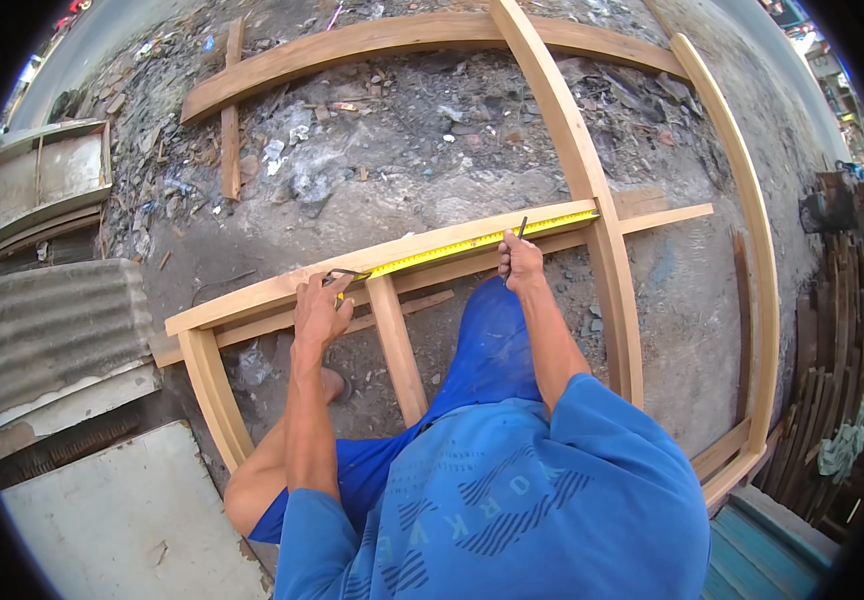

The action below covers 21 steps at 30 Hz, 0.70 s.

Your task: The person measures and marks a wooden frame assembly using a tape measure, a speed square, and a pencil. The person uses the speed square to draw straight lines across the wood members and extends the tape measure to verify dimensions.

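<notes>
My left hand (320,312) is closed around a black-and-yellow tape measure (340,298), whose case my fingers partly hide. Its yellow blade (472,242) runs out to the right along a long wooden rail (282,287), and the far end meets a crossing wooden beam (592,185). In my right hand (520,262) is a thin dark pencil-like marker (523,227), held upright in a pinch beside the blade. A short wooden crosspiece (396,350) joins the rail close to the tape case.
More frame timber stands around me: a left end piece (214,395), a far beam (382,38) and a right-hand beam (747,210). Corrugated sheets (52,330) and a pale panel (137,520) lie at left. Stacked planks (832,340) are at right, rubble (302,170) beyond.
</notes>
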Available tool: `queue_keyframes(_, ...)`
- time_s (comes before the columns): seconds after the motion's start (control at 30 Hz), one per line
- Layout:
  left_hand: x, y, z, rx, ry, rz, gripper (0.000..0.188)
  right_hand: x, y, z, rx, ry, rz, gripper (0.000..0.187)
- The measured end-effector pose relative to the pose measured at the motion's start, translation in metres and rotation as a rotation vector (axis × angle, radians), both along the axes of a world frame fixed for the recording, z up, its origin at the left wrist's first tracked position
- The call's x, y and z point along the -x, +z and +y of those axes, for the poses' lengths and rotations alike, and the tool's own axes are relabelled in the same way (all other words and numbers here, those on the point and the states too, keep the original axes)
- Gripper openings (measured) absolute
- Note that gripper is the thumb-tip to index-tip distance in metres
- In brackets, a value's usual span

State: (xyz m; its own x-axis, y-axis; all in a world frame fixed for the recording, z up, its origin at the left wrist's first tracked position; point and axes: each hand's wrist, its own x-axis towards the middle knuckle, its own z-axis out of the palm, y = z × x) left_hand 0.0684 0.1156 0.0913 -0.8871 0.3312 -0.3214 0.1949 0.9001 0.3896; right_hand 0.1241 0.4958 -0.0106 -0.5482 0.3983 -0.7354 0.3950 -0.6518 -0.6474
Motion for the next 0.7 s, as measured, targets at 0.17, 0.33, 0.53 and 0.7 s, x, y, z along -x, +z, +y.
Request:
queue_keyframes(0.17, -0.001, -0.008, 0.001, 0.047, 0.001, 0.021, 0.046, -0.004, -0.003, 0.002, 0.010, -0.001, 0.003, 0.024)
queue_keyframes(0.33, -0.007, -0.027, -0.006, 0.037, -0.005, 0.065, 0.048, -0.004, -0.002, 0.000, 0.008, 0.035, 0.008, 0.020)
queue_keyframes(0.53, -0.006, -0.030, -0.003, 0.031, 0.014, 0.075, 0.047, -0.003, -0.001, 0.003, -0.041, 0.108, -0.021, 0.024)
queue_keyframes(0.7, -0.004, -0.030, -0.003, 0.043, 0.018, 0.074, 0.048, 0.000, 0.002, 0.001, -0.042, 0.126, -0.055, 0.023)
